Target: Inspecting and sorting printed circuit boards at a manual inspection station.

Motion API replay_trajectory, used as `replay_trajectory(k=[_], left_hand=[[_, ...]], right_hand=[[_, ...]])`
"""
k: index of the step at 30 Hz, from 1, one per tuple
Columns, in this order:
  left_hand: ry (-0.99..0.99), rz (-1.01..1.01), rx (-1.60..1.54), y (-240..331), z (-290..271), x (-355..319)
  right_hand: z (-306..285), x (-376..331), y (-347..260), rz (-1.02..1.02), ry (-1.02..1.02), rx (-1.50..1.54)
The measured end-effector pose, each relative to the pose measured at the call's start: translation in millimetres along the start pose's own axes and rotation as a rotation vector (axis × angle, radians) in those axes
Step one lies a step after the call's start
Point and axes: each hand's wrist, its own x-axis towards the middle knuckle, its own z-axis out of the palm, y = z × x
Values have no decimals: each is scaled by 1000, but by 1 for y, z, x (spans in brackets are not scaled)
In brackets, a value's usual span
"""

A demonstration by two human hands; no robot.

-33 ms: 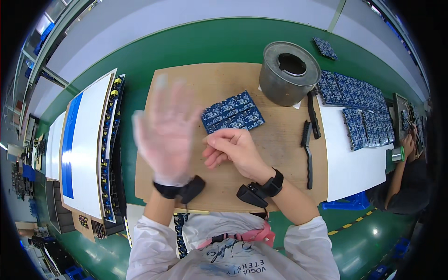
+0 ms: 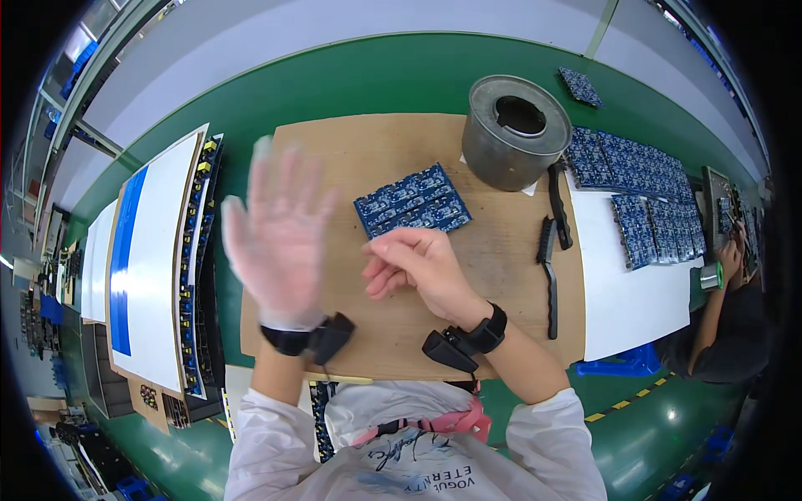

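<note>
Nearest, the left hand [image 2: 280, 238] is wearing a thin, translucent glove and lifting above the flat brown wooden board [image 2: 351, 150], fingers spread wide and gripping nothing; its outline is blurring. Beside it, the bare right hand [image 2: 418, 267] is curling loosely over the board, fingers bent inward, holding nothing visible. Just beyond its knuckles, the rectangular blue circuit-board panel [image 2: 413, 200] is lying flat. Farther back, a dull grey metal cylinder [image 2: 514, 134] is standing upright.
</note>
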Motion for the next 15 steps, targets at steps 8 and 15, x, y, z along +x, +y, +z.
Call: replay_trajectory(k=[8,15], left_hand=[[264,-558,236,-5,-69,9],[-17,-697,210,-18,-60,14]], right_hand=[[-1,2,-10,-87,38,51],[-16,-20,-29,-168,286,247]])
